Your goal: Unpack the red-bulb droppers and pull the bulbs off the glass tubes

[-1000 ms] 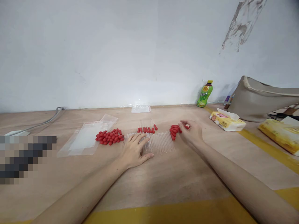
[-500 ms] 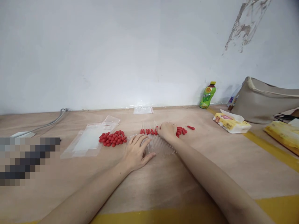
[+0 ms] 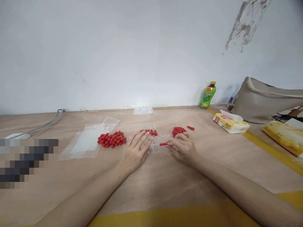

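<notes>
My right hand (image 3: 183,146) pinches a red rubber dropper bulb (image 3: 163,144) that lies sideways at its fingertips. From the bulb a thin clear glass tube (image 3: 155,144) runs left to my left hand (image 3: 136,148), whose thumb and fingers close on its other end. Under and between both hands is a row of clear glass tubes (image 3: 163,151) side by side. Just beyond my left fingers lie several tubes with red bulbs fitted (image 3: 152,132), partly hidden. A few loose red bulbs (image 3: 178,130) sit behind my right hand.
Left of my left hand is a heap of red bulbs (image 3: 111,140), beside clear plastic bags (image 3: 82,143). A single bulb (image 3: 191,127) lies at the right. Farther right are a green bottle (image 3: 207,96), tissue packs (image 3: 233,124) and a beige bag (image 3: 258,104). A cable (image 3: 50,122) runs along the left.
My right hand has come back from the fitted row and moved right, now holding a bulb on a tube. My left fingers have drawn together from spread. The view has shifted slightly.
</notes>
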The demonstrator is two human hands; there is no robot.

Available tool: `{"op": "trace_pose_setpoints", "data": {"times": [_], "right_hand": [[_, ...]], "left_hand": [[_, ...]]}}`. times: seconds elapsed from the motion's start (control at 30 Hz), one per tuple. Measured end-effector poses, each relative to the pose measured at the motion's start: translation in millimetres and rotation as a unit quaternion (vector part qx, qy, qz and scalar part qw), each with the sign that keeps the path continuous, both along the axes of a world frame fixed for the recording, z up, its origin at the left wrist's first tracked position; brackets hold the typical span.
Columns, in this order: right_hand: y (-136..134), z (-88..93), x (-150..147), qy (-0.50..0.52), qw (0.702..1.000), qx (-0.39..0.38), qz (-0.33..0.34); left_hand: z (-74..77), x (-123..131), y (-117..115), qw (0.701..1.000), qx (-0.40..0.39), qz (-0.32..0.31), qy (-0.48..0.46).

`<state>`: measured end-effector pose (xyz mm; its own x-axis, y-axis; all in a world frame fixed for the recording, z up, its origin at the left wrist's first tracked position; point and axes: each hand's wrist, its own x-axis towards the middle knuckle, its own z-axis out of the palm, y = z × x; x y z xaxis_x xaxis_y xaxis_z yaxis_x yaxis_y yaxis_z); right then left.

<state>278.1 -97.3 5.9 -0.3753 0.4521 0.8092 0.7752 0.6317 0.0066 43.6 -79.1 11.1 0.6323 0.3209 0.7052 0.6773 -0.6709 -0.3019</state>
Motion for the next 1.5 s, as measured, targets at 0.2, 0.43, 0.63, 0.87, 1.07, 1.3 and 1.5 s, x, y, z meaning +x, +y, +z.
{"op": "trace_pose_setpoints", "data": {"times": [0.2, 0.43, 0.63, 0.87, 1.07, 1.3, 1.5], "right_hand": [[-11.4, -3.5, -5.8, 0.014, 1.000, -0.005, 0.009], [-7.0, -6.0, -17.0, -0.055, 0.998, 0.005, 0.029], [-10.6, -11.6, -13.1, -0.076, 0.994, 0.059, 0.057], [-8.4, -12.7, -5.4, -0.104, 0.987, 0.119, 0.039], [-9.2, -13.2, -0.8, -0.118, 0.980, 0.155, 0.046], [-15.0, -6.0, -13.4, -0.088, 0.993, 0.063, 0.053], [-12.5, -8.0, -17.5, -0.072, 0.993, 0.069, 0.065]], "left_hand": [[-2.1, 3.7, -4.7, 0.997, 0.019, -0.072, 0.033], [-5.4, 8.9, -7.9, 0.994, -0.006, -0.104, 0.020], [-11.3, 5.3, -10.5, 0.987, -0.045, -0.157, 0.010], [-10.1, 4.2, -9.4, 0.982, -0.068, -0.175, 0.002], [-11.3, 4.0, -8.9, 0.978, -0.081, -0.192, -0.006], [-12.0, 1.9, -6.0, 0.977, -0.092, -0.192, -0.020], [-10.6, 2.4, -6.5, 0.977, -0.077, -0.198, -0.009]]}}
